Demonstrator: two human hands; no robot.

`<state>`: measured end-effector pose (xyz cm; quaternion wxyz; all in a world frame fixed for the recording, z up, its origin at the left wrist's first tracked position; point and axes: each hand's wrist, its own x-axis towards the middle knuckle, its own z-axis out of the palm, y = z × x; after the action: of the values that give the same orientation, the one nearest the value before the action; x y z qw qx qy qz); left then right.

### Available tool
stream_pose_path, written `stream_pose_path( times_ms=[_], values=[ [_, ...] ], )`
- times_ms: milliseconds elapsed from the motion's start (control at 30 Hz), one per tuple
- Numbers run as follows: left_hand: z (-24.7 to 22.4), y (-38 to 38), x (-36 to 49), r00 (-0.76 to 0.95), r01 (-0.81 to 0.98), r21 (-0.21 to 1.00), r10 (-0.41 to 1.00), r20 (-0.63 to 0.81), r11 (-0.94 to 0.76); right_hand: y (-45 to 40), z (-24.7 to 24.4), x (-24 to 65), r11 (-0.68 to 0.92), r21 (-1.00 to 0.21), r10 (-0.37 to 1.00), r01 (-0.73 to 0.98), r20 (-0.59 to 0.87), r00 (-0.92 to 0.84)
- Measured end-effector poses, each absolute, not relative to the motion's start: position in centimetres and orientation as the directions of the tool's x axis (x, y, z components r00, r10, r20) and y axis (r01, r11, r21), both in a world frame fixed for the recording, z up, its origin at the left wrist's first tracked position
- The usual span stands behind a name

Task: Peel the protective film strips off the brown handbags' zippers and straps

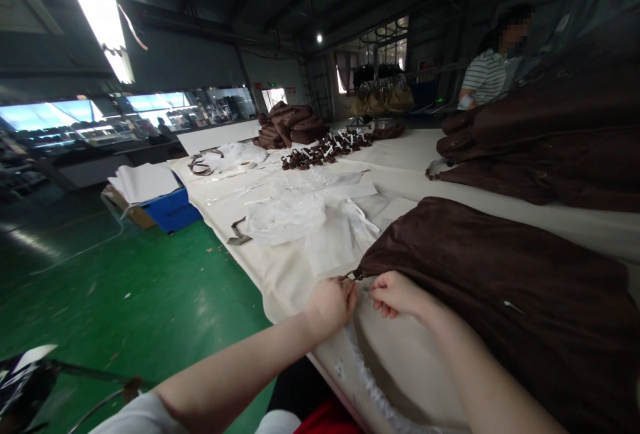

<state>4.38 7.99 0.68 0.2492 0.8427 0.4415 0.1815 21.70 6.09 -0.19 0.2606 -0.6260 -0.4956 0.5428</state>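
Note:
A dark brown bag lies flat on the cream-covered table, its narrow corner with a metal ring pointing left. My left hand is closed at that corner, fingers pinched just below the ring; what exactly they grip is too small to tell. Just to the right, my right hand has its thumb and fingertips pressed together, and anything between them is hidden. A white wrapped strap hangs in a curve below my left hand along the table. White plastic sheets lie beyond both hands.
Small brown pieces with white tags and a brown fabric pile stand farther back. More brown bags are stacked at right, near a person in a striped shirt. A blue box sits on the green floor at left.

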Motion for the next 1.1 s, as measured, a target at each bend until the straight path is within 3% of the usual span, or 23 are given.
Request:
stream_pose_path(
  times_ms=[200, 300, 400, 533, 667, 733, 900, 1100],
  values=[
    [-0.1, 7.1, 3.9, 0.627, 0.682, 0.373, 0.766, 0.145, -0.629, 6.1, 1.2, 20.4, -0.441, -0.857, 0.876, 0.265, -0.476, -0.08],
    [0.0, 7.0, 3.8, 0.709, 0.66, 0.268, 0.7, 0.089, -0.702, 6.1, 1.4, 19.8, -0.454, -0.85, 0.872, 0.266, -0.486, -0.066],
    [0.2, 6.9, 3.9, 0.721, 0.664, 0.24, 0.691, 0.042, -0.708, 6.0, 1.3, 19.6, -0.431, -0.863, 0.887, 0.264, -0.459, -0.05],
    [0.5, 6.9, 4.0, 0.67, 0.688, 0.363, 0.742, 0.016, -0.629, 5.7, 1.0, 19.5, -0.37, -0.898, 0.922, 0.239, -0.387, -0.025],
    [0.6, 7.2, 4.3, 0.485, 0.653, 0.685, 0.873, -0.052, -0.322, 5.7, 0.2, 19.1, -0.339, -0.92, 0.938, 0.199, -0.346, -0.003],
    [0.7, 7.6, 4.6, 0.425, 0.598, 0.776, 0.9, -0.095, -0.201, 5.8, -0.3, 18.8, -0.336, -0.925, 0.941, 0.176, -0.339, 0.015],
    [1.0, 8.7, 4.6, 0.424, 0.459, 0.887, 0.862, -0.278, 0.06, 5.8, -0.8, 18.3, -0.367, -0.925, 0.93, 0.099, -0.367, 0.014],
    [1.9, 9.8, 3.2, 0.606, 0.295, 0.862, 0.617, -0.503, 0.413, 5.6, -0.6, 18.5, -0.405, -0.914, 0.911, 0.02, -0.405, -0.079]
  ],
)
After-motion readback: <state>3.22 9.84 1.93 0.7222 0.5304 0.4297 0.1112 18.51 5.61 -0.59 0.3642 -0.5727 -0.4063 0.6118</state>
